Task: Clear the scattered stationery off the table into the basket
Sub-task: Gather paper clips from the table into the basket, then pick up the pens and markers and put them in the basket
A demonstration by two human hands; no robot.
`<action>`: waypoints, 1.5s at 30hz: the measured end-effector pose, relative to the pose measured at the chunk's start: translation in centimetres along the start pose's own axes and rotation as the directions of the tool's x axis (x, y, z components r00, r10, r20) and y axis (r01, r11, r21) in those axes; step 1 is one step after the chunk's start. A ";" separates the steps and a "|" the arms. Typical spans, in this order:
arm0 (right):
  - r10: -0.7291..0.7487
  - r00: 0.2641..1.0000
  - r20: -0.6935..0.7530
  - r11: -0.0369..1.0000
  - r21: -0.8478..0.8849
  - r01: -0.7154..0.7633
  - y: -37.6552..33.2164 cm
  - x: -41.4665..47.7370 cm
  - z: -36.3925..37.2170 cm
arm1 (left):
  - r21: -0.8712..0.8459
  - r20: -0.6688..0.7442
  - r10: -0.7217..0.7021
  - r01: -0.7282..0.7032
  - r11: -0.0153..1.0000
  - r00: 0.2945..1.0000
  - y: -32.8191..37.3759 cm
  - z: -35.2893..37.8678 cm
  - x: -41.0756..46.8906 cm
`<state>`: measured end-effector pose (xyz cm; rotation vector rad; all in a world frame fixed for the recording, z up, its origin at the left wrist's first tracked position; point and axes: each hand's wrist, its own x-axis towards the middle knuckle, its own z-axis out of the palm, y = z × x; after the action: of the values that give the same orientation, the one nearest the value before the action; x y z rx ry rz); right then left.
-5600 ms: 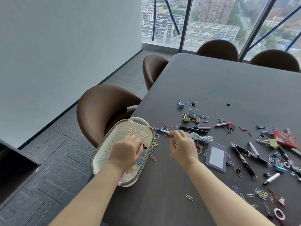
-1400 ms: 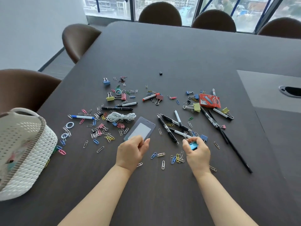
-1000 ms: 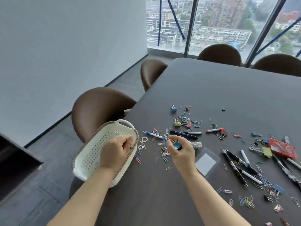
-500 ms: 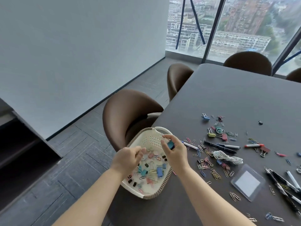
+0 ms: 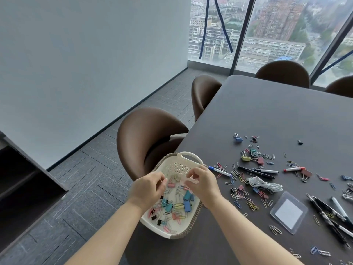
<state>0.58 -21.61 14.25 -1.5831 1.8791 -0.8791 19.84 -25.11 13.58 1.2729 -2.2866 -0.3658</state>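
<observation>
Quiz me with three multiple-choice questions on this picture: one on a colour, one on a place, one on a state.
1. The cord on the table is: A red, B white, C green.
2. The left hand and right hand are: A flat on the table, B over the basket, C out of view.
3. The basket is: A empty, B overturned, C holding clips.

Answers:
1. B, the coiled cord is white.
2. B, both hands hover above the basket.
3. C, coloured clips lie inside it.
</observation>
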 end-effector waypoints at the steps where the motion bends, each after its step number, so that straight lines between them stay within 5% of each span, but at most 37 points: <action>1: -0.029 0.999 0.019 0.998 0.048 0.028 0.1 -0.1 -0.1 | 0.000 -0.004 0.005 -0.005 1.000 1.000 0.2 0.0 0.1; 5: -0.058 0.998 0.013 0.988 0.142 0.056 0.8 -0.6 -1.1 | 0.001 -0.047 0.007 -0.007 1.000 0.999 1.3 0.2 0.4; 13: -0.018 0.968 -0.250 1.000 0.007 0.020 7.0 -4.5 -7.0 | 0.035 -0.056 0.044 -0.042 0.999 0.997 7.4 3.5 0.6; 18: 0.098 0.982 -0.164 0.991 -0.077 -0.112 13.3 -7.9 -11.7 | 0.020 -0.067 0.093 -0.092 0.996 0.993 13.9 8.2 0.8; 26: 0.286 0.958 -0.009 0.927 -0.249 -0.280 21.9 -11.0 -16.7 | 0.111 0.142 -0.013 -0.003 0.994 0.990 16.6 16.0 1.3; 34: 0.416 0.906 -0.079 0.828 -0.378 -0.413 26.9 -10.4 -17.5 | 0.414 0.480 -0.189 -0.031 0.910 0.856 14.7 20.1 8.1; 40: 0.436 0.857 -0.273 0.793 -0.334 -0.510 28.5 -8.8 -18.2 | 0.496 0.495 -0.146 -0.140 0.857 0.857 13.2 21.8 12.3; 45: 0.479 0.830 -0.287 0.761 -0.335 -0.555 28.8 -8.3 -17.6 | 0.541 0.468 -0.085 -0.210 0.814 0.879 13.1 22.3 12.5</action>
<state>-29.64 -7.96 3.68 -1.0875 2.5918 -0.4053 -7.11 -28.89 4.38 1.5042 -3.0132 0.0860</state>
